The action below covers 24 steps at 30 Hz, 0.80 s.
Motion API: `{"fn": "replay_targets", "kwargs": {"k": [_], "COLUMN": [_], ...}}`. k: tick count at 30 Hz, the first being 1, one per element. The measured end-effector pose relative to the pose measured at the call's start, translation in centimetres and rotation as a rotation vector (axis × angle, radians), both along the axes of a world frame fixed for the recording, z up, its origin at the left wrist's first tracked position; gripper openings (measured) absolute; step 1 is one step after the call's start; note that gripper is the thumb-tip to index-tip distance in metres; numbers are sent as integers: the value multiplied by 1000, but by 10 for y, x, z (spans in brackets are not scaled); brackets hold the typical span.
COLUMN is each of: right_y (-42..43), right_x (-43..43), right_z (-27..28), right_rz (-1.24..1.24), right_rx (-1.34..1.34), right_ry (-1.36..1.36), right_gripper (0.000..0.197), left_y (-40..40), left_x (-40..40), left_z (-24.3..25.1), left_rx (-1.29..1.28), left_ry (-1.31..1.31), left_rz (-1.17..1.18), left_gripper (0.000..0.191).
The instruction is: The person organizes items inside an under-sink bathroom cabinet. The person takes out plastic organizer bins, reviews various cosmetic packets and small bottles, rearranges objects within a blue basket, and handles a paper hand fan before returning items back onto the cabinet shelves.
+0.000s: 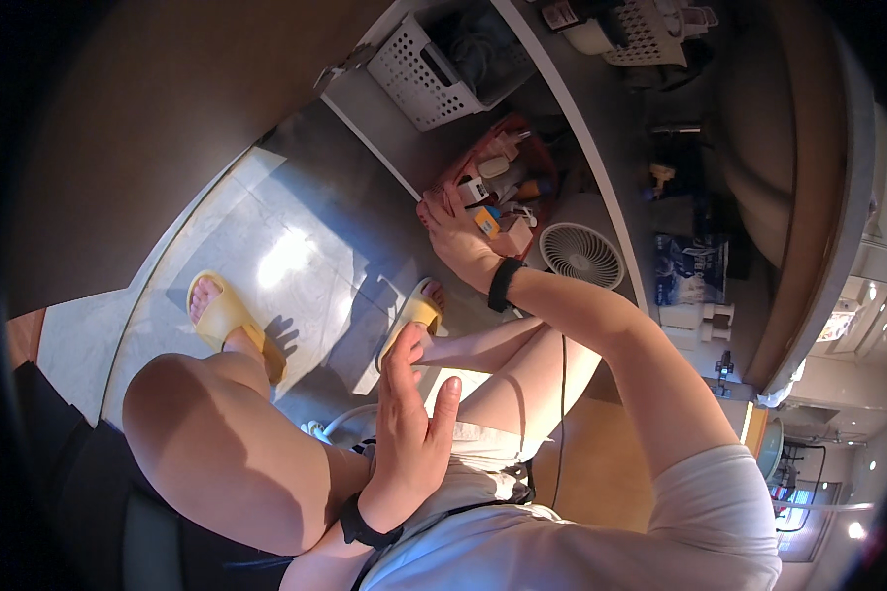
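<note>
My right hand, with a black band on the wrist, is shut on the near rim of a red plastic basket inside a low cabinet. Its fingers curl over the edge. Small packages and bottles fill the basket, among them a white box, a yellow-orange box and a pale pink box. Part of the basket's near side is hidden by the hand. Above my lap, my left hand is empty, its thumb spread from the extended fingers.
Beside the red basket lies a round white fan; a white perforated basket holding cables stands on its other side. A cabinet divider separates these from a blue-and-white package. My yellow slippers rest on the tiled floor.
</note>
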State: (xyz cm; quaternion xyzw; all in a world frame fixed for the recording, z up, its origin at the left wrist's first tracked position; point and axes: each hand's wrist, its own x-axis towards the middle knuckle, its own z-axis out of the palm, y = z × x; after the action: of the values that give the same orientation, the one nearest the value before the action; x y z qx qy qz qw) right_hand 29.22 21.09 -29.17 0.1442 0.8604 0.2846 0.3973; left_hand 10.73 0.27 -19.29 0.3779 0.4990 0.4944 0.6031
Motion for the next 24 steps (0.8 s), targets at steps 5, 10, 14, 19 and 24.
{"fn": "replay_targets", "kwargs": {"k": [5,10,14,19,24], "right_y": [-3,43,56,55,44], "right_x": [-12,11,5,29,20], "right_z": [-3,-4,6,1,-5], "right_rz": [-30,-134,-106,-65,-122], "right_rx": [36,56,88,131,155], "right_ry": [-27,-45,-8,168,104], "right_gripper": [31,31,31,35,44], "left_y": [-3,-6,-7,-2,-4], "left_x": [-2,-3,-7,-4,-5], "left_z": [-1,-1,-3,2,-2], "left_rx": [12,44,28,29,-54], "left_ry": [10,39,44,7,0], "left_rz": [8,-24,-13,5,18], "left_gripper": [54,53,53,53,53]}}
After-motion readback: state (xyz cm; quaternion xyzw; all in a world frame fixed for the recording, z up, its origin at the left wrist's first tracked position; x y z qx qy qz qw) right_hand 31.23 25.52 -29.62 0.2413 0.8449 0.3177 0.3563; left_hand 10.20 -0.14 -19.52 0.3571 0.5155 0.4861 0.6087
